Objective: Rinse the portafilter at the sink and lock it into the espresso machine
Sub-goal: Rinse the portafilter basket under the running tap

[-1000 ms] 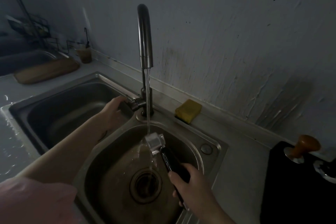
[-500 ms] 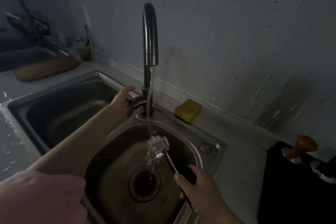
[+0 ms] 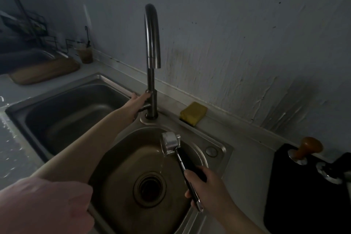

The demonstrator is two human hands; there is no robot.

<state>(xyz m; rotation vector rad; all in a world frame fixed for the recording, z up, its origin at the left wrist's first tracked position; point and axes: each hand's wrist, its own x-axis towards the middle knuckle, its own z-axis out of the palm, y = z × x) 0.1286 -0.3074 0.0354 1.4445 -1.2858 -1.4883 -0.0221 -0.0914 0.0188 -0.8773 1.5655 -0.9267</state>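
My right hand (image 3: 207, 190) grips the black handle of the portafilter (image 3: 171, 143), whose shiny metal head is tipped over the small round sink basin (image 3: 191, 144). A thin trickle of water runs from the head down toward the drain (image 3: 149, 189). My left hand (image 3: 135, 105) is closed around the lever at the base of the tall curved faucet (image 3: 152, 43). No water comes from the spout. The espresso machine is out of sight.
A larger rectangular basin (image 3: 72, 108) lies to the left. A yellow sponge (image 3: 193, 113) sits on the ledge behind the sink. At right, a wooden-handled tamper (image 3: 305, 150) stands on a black mat (image 3: 296, 195). A cutting board (image 3: 45, 71) and a cup (image 3: 85, 54) are far left.
The stream from the faucet has stopped. My left hand has turned the lever at the faucet base. The portafilter has shifted right, out from under the spout, and drips.
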